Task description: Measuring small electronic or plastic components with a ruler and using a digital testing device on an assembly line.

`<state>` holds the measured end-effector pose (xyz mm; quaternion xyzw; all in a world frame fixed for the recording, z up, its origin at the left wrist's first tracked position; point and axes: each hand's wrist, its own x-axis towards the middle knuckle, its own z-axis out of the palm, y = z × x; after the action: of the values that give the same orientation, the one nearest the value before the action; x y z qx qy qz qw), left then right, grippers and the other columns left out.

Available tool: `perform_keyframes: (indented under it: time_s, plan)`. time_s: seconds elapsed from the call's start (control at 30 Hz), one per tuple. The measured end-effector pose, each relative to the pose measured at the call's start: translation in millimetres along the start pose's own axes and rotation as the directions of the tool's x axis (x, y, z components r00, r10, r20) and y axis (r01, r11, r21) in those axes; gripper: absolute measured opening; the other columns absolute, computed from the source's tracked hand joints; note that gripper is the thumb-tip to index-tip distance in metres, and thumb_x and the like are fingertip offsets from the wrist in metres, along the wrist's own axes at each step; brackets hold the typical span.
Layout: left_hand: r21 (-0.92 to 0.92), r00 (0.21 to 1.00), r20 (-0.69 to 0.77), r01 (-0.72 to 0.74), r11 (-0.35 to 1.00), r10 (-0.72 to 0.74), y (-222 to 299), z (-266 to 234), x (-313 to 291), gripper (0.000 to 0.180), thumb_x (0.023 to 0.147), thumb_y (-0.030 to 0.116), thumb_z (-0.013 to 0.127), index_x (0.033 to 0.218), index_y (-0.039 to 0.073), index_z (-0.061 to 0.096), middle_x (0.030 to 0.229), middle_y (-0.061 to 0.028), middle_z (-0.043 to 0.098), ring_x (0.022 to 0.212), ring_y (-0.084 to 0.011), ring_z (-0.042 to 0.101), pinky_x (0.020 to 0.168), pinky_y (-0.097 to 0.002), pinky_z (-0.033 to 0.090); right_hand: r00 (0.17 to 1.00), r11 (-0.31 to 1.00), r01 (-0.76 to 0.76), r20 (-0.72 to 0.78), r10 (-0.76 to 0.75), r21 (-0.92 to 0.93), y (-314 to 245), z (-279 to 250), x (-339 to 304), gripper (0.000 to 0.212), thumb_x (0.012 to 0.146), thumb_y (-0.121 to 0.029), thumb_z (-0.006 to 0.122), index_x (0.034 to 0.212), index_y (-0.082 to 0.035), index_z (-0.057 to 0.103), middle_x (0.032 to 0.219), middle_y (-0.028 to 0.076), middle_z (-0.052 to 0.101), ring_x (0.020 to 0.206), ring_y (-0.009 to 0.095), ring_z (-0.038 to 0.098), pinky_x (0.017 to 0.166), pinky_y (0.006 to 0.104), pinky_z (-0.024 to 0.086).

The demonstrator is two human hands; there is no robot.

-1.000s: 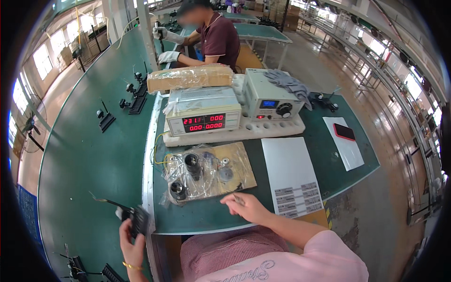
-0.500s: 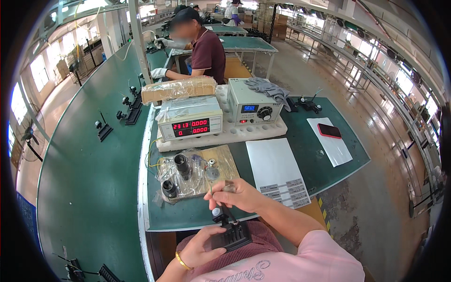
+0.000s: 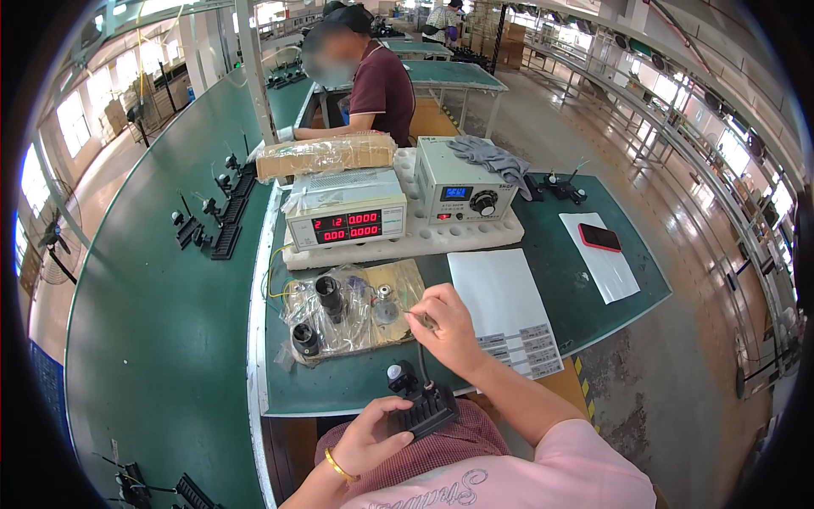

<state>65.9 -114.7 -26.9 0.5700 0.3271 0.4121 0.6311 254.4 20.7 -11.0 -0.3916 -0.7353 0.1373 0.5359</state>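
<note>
Well, between ten and eleven o'clock from the worker's seat, other black units (image 3: 225,216) stand on the long green bench (image 3: 144,339). At eleven lies a board (image 3: 405,276) with two black sockets (image 3: 327,293). Nearer, the left hand (image 3: 370,434) clamps the black fitting (image 3: 431,411) at its nine o'clock edge, thumb and fingers pressed on the base, above the lap. Half a second ago the right hand (image 3: 448,329) was down near the fitting's white dome (image 3: 394,371); it has since lifted toward twelve o'clock, so the cable (image 3: 421,363) stands clear of the dome and, I'd judge, is easier to get at. Its thumb and fingertips pinch a small slim piece (image 3: 426,321), too blurred to name; whether they grip the cable too, I cannot tell. At one o'clock lies white paper (image 3: 487,280).
</note>
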Motion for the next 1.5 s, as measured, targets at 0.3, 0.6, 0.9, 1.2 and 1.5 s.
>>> perform_keyframes:
  time_s: [0.3, 0.6, 0.9, 1.2, 1.5]
  plan:
    - [-0.226, 0.983, 0.018, 0.183, 0.957, -0.184, -7, 1, 1, 0.045, 0.086, -0.004, 0.062, 0.127, 0.001, 0.045, 0.116, -0.0054, 0.050, 0.107, -0.0117, 0.049, 0.090, -0.0274, 0.043, 0.815, 0.908, 0.413, 0.471, -0.336, -0.066, 28, -20, 14, 0.020, 0.069, -0.004, 0.069, 0.084, -0.005, 0.056, 0.095, 0.007, 0.059, 0.077, 0.029, 0.058, 0.067, 0.0370, 0.048]
    - [0.721, 0.968, -0.175, 0.002, 0.693, 0.179, -2, 6, 21, 0.040, 0.074, 0.018, 0.074, 0.111, 0.009, 0.060, 0.113, -0.0199, 0.054, 0.103, -0.0374, 0.056, 0.087, -0.0395, 0.049, 0.758, 0.853, -0.521, 0.457, 0.465, -0.004, 61, 11, 17, 0.028, 0.087, -0.025, 0.058, 0.088, 0.003, 0.058, 0.074, 0.014, 0.064, 0.070, 0.024, 0.062, 0.068, 0.0342, 0.047]
    - [0.839, 0.938, -0.216, 0.035, 0.543, 0.272, -10, 9, 29, 0.040, 0.073, 0.021, 0.074, 0.110, 0.012, 0.060, 0.115, -0.0202, 0.053, 0.101, -0.0369, 0.056, 0.086, -0.0416, 0.049, 0.629, 0.825, -0.394, 0.535, 0.563, -0.405, 64, 32, 40, 0.031, 0.080, -0.028, 0.056, 0.092, -0.001, 0.063, 0.089, 0.022, 0.066, 0.087, 0.040, 0.062, 0.076, 0.0457, 0.048]
    - [0.832, 0.937, -0.233, 0.054, 0.552, 0.259, -12, 8, 32, 0.038, 0.075, 0.022, 0.072, 0.109, 0.012, 0.060, 0.114, -0.0197, 0.053, 0.101, -0.0363, 0.055, 0.087, -0.0417, 0.048, 0.591, 0.819, -0.250, 0.589, 0.551, -0.516, 65, 41, 49, 0.028, 0.077, -0.025, 0.055, 0.090, -0.001, 0.064, 0.091, 0.020, 0.066, 0.088, 0.039, 0.063, 0.078, 0.0464, 0.049]
    - [0.823, 0.936, -0.241, 0.058, 0.565, 0.255, -15, 6, 37, 0.037, 0.075, 0.022, 0.073, 0.109, 0.013, 0.061, 0.114, -0.0206, 0.053, 0.100, -0.0361, 0.056, 0.086, -0.0414, 0.048, 0.581, 0.806, -0.180, 0.601, 0.549, -0.564, 70, 44, 54, 0.027, 0.078, -0.024, 0.055, 0.091, -0.002, 0.064, 0.093, 0.019, 0.066, 0.090, 0.038, 0.063, 0.079, 0.0466, 0.049]
